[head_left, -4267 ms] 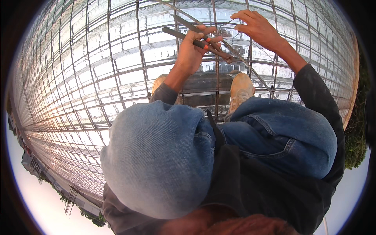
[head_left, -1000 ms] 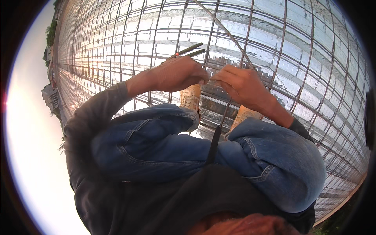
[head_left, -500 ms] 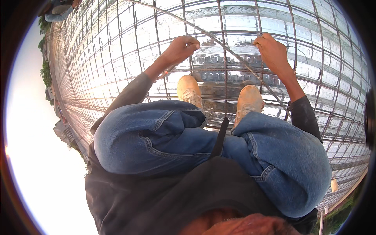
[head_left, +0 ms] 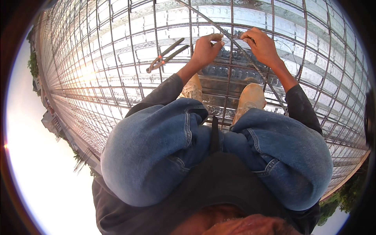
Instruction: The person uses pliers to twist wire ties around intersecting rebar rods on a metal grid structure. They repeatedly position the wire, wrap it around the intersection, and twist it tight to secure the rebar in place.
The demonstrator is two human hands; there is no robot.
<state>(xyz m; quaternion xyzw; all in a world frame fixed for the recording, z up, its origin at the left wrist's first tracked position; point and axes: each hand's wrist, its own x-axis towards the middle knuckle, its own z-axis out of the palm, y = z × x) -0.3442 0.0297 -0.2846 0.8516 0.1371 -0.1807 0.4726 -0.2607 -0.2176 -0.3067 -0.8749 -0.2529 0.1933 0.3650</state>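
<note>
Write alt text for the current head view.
A left hand and right hand curl toward each other over a metal bar grid, a diagonal bar between them in the view. Dark-handled pincers lie on the grid left of the left hand; a thin wire curves right of the right hand. Below are the crouching person's blue jeans and tan shoes.

Black-handled steel pincers [head_left: 173,55] lie on the dark steel-bar grid [head_left: 232,13], at nine o'clock from the bare left hand [head_left: 205,49]; the bare right hand [head_left: 261,45] is at three.
</note>
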